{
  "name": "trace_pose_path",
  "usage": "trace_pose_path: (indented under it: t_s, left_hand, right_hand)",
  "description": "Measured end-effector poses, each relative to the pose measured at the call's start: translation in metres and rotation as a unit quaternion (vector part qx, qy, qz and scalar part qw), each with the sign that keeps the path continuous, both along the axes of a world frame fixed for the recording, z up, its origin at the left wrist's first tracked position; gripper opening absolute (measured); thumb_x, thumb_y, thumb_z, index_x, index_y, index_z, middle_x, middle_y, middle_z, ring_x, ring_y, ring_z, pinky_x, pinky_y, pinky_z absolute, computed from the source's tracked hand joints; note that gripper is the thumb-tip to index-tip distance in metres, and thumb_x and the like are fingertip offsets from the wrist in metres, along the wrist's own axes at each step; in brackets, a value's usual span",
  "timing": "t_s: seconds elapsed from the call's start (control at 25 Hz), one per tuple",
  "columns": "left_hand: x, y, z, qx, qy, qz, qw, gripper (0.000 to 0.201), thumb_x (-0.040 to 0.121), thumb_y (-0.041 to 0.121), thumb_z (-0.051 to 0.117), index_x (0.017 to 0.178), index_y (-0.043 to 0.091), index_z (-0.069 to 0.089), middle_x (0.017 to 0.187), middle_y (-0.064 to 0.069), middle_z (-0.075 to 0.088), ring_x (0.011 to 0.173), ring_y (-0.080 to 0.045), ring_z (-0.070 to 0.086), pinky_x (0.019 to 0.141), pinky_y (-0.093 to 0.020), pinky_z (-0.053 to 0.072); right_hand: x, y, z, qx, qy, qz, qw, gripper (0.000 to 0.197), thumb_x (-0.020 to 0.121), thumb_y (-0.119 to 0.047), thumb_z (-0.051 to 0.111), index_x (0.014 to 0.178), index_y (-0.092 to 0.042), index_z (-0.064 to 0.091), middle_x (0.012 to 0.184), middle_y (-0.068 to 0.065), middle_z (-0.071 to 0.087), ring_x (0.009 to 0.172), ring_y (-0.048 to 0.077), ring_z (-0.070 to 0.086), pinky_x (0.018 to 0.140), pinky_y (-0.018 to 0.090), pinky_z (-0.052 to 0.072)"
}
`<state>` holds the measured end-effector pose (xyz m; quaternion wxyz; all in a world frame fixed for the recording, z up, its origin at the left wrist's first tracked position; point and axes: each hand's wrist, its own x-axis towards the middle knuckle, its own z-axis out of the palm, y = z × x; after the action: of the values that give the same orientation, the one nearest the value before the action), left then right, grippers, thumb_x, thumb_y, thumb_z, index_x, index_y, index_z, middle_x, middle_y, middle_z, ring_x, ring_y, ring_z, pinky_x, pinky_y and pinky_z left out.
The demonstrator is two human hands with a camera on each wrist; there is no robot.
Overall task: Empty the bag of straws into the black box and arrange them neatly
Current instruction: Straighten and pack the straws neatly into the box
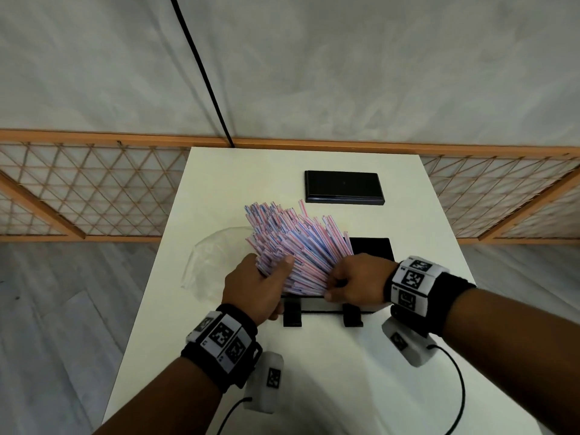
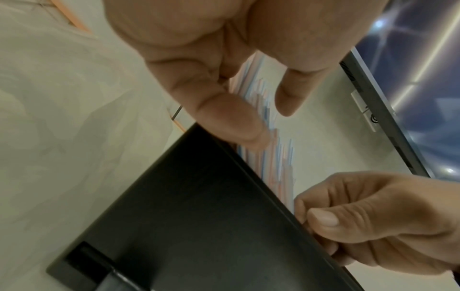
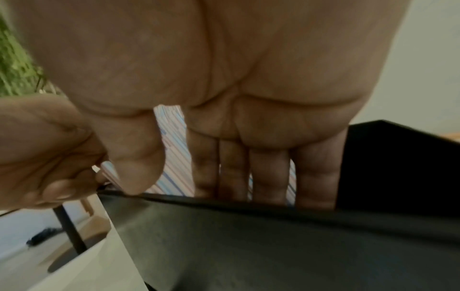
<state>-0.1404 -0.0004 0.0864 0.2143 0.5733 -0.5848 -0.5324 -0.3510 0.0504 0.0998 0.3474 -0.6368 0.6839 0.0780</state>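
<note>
The straws (image 1: 295, 246) stand fanned with their lower ends in the box (image 1: 372, 250), tips leaning toward 11 o'clock. The left hand (image 1: 254, 287) grips the bundle at its 8 o'clock side, thumb on top. The right hand (image 1: 357, 277) pinches the near ends at 4 o'clock. The bag (image 1: 213, 262) lies at 9 o'clock, the lid (image 1: 343, 186) at 12

Reaching over the black box (image 3: 248, 236) rim.
Dips fingers (image 3: 268, 173) of right hand (image 3: 224, 78) behind it among striped straws (image 3: 174, 147); pinches some with left hand (image 3: 42, 149).
</note>
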Motion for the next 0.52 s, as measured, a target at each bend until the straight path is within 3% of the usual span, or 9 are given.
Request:
trace_pose_path:
  t_s: [0.08, 0.2, 0.24, 0.32, 0.4, 0.52]
  left_hand:
    - [0.001, 0.001, -0.005, -0.007, -0.001, 0.002, 1.000, 0.041, 0.084, 0.057, 0.069, 0.097, 0.018, 0.063, 0.080, -0.002, 0.072, 0.053, -0.019, 0.068, 0.046, -0.024, 0.050]
    - [0.003, 0.000, -0.013, -0.063, -0.017, 0.016, 0.998, 0.045, 0.081, 0.056, 0.072, 0.098, 0.017, 0.058, 0.094, 0.001, 0.067, 0.087, -0.018, 0.065, 0.071, -0.025, 0.047]
    - [0.004, -0.001, -0.016, -0.072, -0.006, 0.026, 0.997, 0.048, 0.080, 0.058, 0.072, 0.096, 0.016, 0.057, 0.095, 0.001, 0.065, 0.090, -0.018, 0.063, 0.075, -0.027, 0.046]
    - [0.006, -0.004, -0.019, -0.049, 0.032, 0.053, 0.997, 0.055, 0.076, 0.067, 0.068, 0.090, 0.016, 0.052, 0.089, 0.000, 0.062, 0.085, -0.017, 0.060, 0.071, -0.028, 0.044]
    - [0.007, -0.007, -0.021, -0.018, 0.054, 0.073, 0.996, 0.072, 0.067, 0.083, 0.060, 0.090, 0.016, 0.050, 0.086, 0.000, 0.061, 0.081, -0.018, 0.059, 0.072, -0.031, 0.045]
    - [0.006, -0.009, -0.021, -0.005, 0.066, 0.083, 0.994, 0.080, 0.063, 0.083, 0.049, 0.104, 0.015, 0.050, 0.084, 0.004, 0.058, 0.076, -0.012, 0.055, 0.076, -0.030, 0.041]
  right_hand:
    - [0.007, -0.010, 0.002, 0.047, 0.025, 0.041, 0.998, 0.039, 0.089, -0.055, 0.057, 0.084, -0.017, 0.066, 0.085, -0.002, 0.066, 0.085, 0.020, 0.060, 0.079, 0.032, 0.049]
    - [0.014, -0.012, -0.005, 0.077, 0.017, 0.038, 0.996, 0.040, 0.090, -0.060, 0.053, 0.079, -0.022, 0.057, 0.089, 0.000, 0.062, 0.087, 0.022, 0.056, 0.072, 0.030, 0.041]
    - [0.015, -0.011, -0.008, 0.075, 0.007, 0.020, 0.997, 0.041, 0.089, -0.064, 0.052, 0.084, -0.023, 0.059, 0.095, 0.001, 0.063, 0.091, 0.023, 0.058, 0.073, 0.030, 0.041]
    - [0.015, -0.008, -0.013, 0.080, 0.011, 0.005, 0.997, 0.056, 0.085, -0.075, 0.045, 0.109, -0.027, 0.062, 0.118, 0.001, 0.063, 0.109, 0.024, 0.058, 0.086, 0.030, 0.042]
    - [0.016, -0.003, -0.020, 0.094, 0.002, -0.005, 0.996, 0.078, 0.079, -0.085, 0.035, 0.131, -0.030, 0.055, 0.139, 0.002, 0.055, 0.127, 0.024, 0.050, 0.104, 0.032, 0.038]
    - [0.020, 0.000, -0.024, 0.090, -0.020, -0.002, 0.996, 0.081, 0.084, -0.084, 0.028, 0.143, -0.031, 0.046, 0.151, 0.002, 0.045, 0.137, 0.023, 0.042, 0.113, 0.033, 0.030]
